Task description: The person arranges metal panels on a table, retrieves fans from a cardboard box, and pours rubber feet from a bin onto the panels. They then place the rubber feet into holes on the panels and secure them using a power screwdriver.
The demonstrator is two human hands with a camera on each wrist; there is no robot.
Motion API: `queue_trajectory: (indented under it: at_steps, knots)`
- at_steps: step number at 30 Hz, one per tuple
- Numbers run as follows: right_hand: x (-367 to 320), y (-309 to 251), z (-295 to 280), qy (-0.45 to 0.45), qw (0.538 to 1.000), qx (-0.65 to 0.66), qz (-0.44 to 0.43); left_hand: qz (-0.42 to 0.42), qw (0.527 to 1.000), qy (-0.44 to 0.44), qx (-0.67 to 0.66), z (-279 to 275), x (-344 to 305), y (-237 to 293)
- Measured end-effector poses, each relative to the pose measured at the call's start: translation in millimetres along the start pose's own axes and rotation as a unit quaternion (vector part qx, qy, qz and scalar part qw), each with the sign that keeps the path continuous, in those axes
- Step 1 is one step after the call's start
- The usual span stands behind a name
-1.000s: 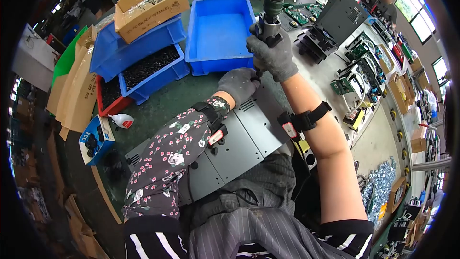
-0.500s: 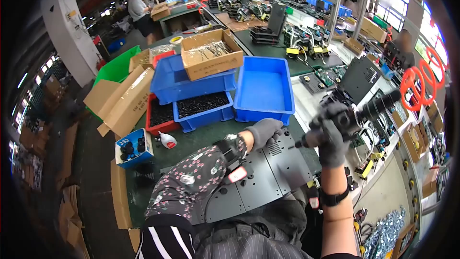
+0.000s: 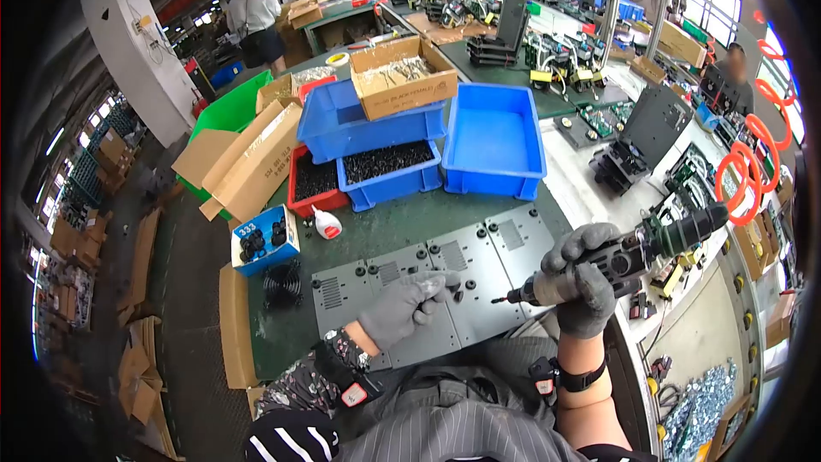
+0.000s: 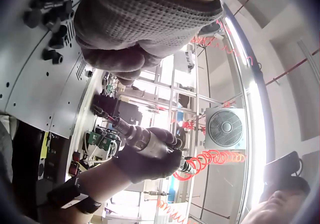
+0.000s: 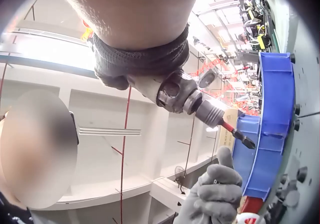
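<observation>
Several grey metal panels point(image 3: 475, 325) lie side by side on the green table, with round black feet point(image 3: 361, 271) along their far edge. My gloved left hand point(image 3: 402, 308) is over the middle panels, fingers curled. In the right wrist view a small metal piece point(image 5: 216, 181) shows between those fingers. Loose black feet point(image 4: 55, 33) sit on a panel close by the hand. My gloved right hand point(image 3: 586, 287) grips a power screwdriver point(image 3: 556, 289), held sideways at the panels' right. Its dark bit point(image 5: 245, 140) points left, apart from the panels.
Behind the panels stand an empty blue bin point(image 3: 496, 141), a blue bin of black parts point(image 3: 389, 184) and a carton point(image 3: 406, 90) of small metal parts. A white bottle point(image 3: 326, 224) and a small box point(image 3: 265, 244) are at left. A red coiled hose point(image 3: 753, 162) hangs at right.
The screwdriver has gone from upright over the right panel to sideways at the right. My left hand has come back from the panels' far edge towards their middle. The head view has lifted.
</observation>
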State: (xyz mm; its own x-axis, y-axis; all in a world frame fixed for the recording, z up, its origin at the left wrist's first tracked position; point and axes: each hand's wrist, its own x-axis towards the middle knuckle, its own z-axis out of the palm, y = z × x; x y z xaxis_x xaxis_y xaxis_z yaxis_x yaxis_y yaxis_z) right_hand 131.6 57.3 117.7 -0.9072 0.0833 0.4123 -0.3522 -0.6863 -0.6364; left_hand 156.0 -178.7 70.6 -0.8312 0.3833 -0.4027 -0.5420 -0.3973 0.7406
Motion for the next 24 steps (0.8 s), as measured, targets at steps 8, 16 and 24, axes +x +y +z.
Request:
queue_trajectory:
  at_steps: [8, 16, 24]
  knots:
    - [-18, 1, 25, -0.023, 1.000, 0.008, -0.014, 0.009, 0.987, 0.011, -0.159, 6, -16, -26]
    - [-21, 1, 36, -0.085, 0.994, -0.003, -0.074, -0.033, 0.963, -0.053, -0.264, 18, -13, -37]
    - [-27, 5, 33, -0.096, 0.992, -0.023, -0.080, -0.094, 0.939, -0.057, -0.327, 24, -10, -44]
